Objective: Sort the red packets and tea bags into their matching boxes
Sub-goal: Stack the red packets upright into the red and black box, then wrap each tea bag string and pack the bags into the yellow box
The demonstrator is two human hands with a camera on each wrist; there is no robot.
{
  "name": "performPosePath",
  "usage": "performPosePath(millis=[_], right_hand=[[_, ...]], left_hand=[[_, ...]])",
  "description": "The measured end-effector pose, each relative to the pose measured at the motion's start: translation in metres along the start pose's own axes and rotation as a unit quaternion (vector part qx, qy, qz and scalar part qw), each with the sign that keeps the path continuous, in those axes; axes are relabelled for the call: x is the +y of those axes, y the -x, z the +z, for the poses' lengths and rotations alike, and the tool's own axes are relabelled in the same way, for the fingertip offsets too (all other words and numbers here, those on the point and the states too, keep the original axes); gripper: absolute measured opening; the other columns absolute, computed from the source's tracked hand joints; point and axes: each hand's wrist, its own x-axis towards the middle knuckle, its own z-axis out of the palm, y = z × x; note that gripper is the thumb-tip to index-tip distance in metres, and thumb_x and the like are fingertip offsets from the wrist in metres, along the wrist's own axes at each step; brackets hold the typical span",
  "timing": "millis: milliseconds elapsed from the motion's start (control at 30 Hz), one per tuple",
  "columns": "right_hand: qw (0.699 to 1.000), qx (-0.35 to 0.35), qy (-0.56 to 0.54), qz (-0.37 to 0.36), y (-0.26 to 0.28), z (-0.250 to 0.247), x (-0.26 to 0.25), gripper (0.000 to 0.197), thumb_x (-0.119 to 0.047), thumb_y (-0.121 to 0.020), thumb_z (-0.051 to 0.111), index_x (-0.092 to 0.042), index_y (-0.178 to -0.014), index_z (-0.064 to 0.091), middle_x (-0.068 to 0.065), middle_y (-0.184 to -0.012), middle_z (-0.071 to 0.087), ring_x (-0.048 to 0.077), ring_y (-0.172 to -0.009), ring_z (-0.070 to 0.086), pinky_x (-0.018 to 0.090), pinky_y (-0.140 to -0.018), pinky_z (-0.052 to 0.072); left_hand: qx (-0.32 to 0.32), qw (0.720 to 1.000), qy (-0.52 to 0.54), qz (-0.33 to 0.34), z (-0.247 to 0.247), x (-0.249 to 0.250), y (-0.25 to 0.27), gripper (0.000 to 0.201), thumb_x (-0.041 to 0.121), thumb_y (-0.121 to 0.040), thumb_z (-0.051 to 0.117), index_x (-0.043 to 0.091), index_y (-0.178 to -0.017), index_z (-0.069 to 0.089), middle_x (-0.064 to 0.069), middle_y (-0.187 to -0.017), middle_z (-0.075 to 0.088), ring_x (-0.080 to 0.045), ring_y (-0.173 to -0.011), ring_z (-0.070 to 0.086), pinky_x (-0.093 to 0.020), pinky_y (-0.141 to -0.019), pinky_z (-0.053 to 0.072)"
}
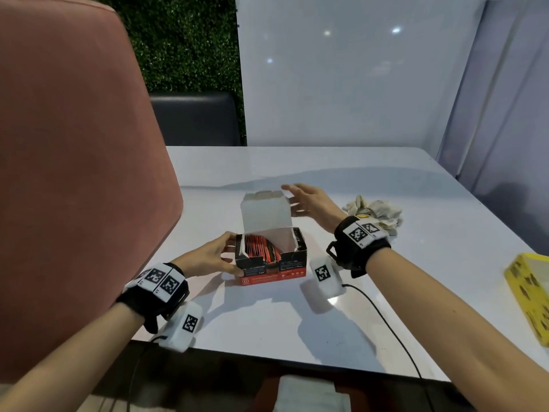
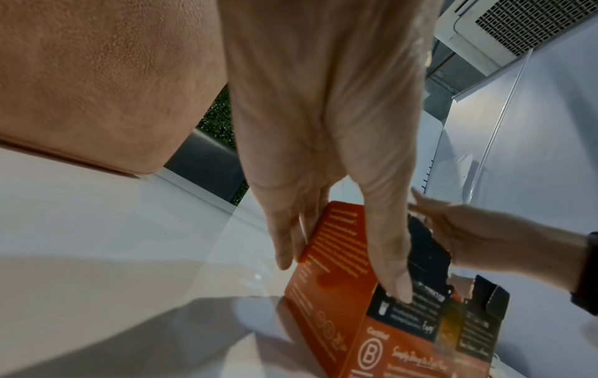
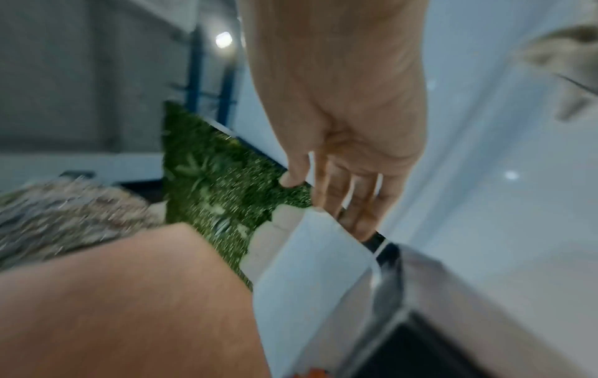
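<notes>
A black and red box stands open in the middle of the white table, its lid upright. Red packets stand packed inside, filling the left part. My left hand grips the box's left end; in the left wrist view the thumb presses the front face and the fingers lie on the orange side. My right hand is open, with straight fingers at the lid's right edge. A heap of pale tea bags lies to the right, behind my right wrist.
A yellow box sits at the table's right edge. A pink chair back rises close on the left. A black cable runs from my right wrist over the table's near edge. A white cloth lies below the table edge.
</notes>
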Motion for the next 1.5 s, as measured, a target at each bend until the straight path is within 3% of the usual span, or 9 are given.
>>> performPosePath(millis=[133, 333, 500, 833, 933, 1033, 1167, 1367, 1500], right_hand=[[0.968, -0.041, 0.207, -0.138, 0.028, 0.007, -0.011, 0.026, -0.019, -0.090, 0.059, -0.013, -0.114, 0.067, 0.005, -0.113, 0.069, 0.012, -0.103, 0.064, 0.026, -0.094, 0.049], [0.818, -0.107, 0.520, -0.220, 0.062, 0.014, 0.011, 0.028, -0.023, -0.089, 0.060, -0.021, -0.116, 0.066, -0.003, -0.122, 0.064, 0.016, -0.113, 0.062, 0.033, -0.096, 0.049], [0.804, -0.089, 0.534, -0.247, 0.064, 0.018, 0.018, 0.028, -0.024, -0.090, 0.060, -0.020, -0.117, 0.066, -0.003, -0.123, 0.063, 0.017, -0.116, 0.060, 0.035, -0.098, 0.049], [0.771, -0.092, 0.566, -0.277, 0.066, 0.020, 0.027, 0.026, -0.018, -0.089, 0.060, -0.016, -0.114, 0.068, 0.000, -0.119, 0.066, 0.020, -0.115, 0.061, 0.040, -0.094, 0.052], [0.761, -0.097, 0.580, -0.273, 0.066, 0.020, 0.029, 0.028, -0.019, -0.090, 0.057, -0.016, -0.115, 0.067, 0.002, -0.121, 0.065, 0.022, -0.116, 0.060, 0.041, -0.092, 0.053], [0.761, -0.106, 0.587, -0.254, 0.068, 0.019, 0.027, 0.029, -0.019, -0.091, 0.056, -0.015, -0.118, 0.065, 0.003, -0.125, 0.063, 0.022, -0.119, 0.058, 0.041, -0.094, 0.052], [0.799, -0.080, 0.556, -0.214, 0.075, 0.013, 0.015, 0.035, -0.019, -0.093, 0.054, -0.021, -0.127, 0.058, -0.001, -0.132, 0.058, 0.017, -0.124, 0.052, 0.035, -0.100, 0.046], [0.825, 0.075, 0.550, -0.106, 0.125, -0.044, 0.005, 0.035, -0.022, -0.092, 0.057, -0.024, -0.127, 0.057, -0.004, -0.133, 0.057, 0.018, -0.124, 0.051, 0.034, -0.097, 0.045], [0.761, 0.140, 0.629, 0.074, 0.185, -0.098, 0.015, 0.041, -0.029, -0.093, 0.054, -0.026, -0.134, 0.048, -0.005, -0.137, 0.051, 0.020, -0.127, 0.045, 0.034, -0.092, 0.043]], left_hand=[[-0.005, 1.000, -0.004, 0.004, 0.000, 0.000, -0.001, 0.063, 0.007, -0.072, 0.076, 0.019, -0.121, 0.040, 0.005, -0.123, 0.053, -0.006, -0.122, 0.048, -0.035, -0.102, 0.044], [-0.016, 1.000, -0.018, 0.003, 0.000, 0.004, 0.000, 0.069, 0.017, -0.068, 0.077, 0.018, -0.125, 0.038, 0.007, -0.125, 0.053, -0.004, -0.123, 0.047, -0.036, -0.105, 0.042], [-0.020, 1.000, -0.021, 0.003, 0.001, 0.004, 0.000, 0.077, 0.034, -0.055, 0.078, 0.022, -0.120, 0.039, 0.008, -0.124, 0.054, -0.003, -0.122, 0.047, -0.037, -0.106, 0.041], [-0.019, 1.000, -0.022, -0.007, 0.002, 0.001, -0.004, 0.072, 0.019, -0.066, 0.077, 0.015, -0.125, 0.037, 0.008, -0.124, 0.053, -0.007, -0.124, 0.047, -0.036, -0.105, 0.041], [-0.020, 0.999, -0.035, -0.006, 0.006, 0.003, -0.002, 0.087, 0.010, -0.076, 0.075, 0.017, -0.142, 0.020, 0.009, -0.138, 0.041, -0.013, -0.133, 0.037, -0.029, -0.107, 0.037], [0.026, 0.994, -0.099, 0.045, 0.014, 0.017, 0.006, 0.107, 0.021, -0.077, 0.074, 0.030, -0.148, -0.006, 0.008, -0.149, 0.017, -0.011, -0.137, 0.022, -0.032, -0.111, 0.027], [0.058, 0.946, -0.294, 0.123, 0.029, 0.036, 0.010, 0.071, 0.025, -0.089, 0.059, 0.045, -0.143, 0.017, 0.001, -0.159, 0.005, -0.020, -0.144, 0.014, -0.038, -0.115, 0.025], [0.043, 0.911, -0.402, 0.084, 0.037, 0.045, 0.002, 0.054, 0.008, -0.099, 0.039, 0.032, -0.145, 0.023, -0.001, -0.157, 0.012, -0.027, -0.146, 0.006, -0.040, -0.115, 0.022], [0.068, 0.917, -0.389, 0.065, 0.022, 0.037, -0.014, 0.052, 0.007, -0.099, 0.037, 0.027, -0.145, 0.025, -0.003, -0.156, 0.016, -0.027, -0.145, 0.009, -0.039, -0.116, 0.019]])
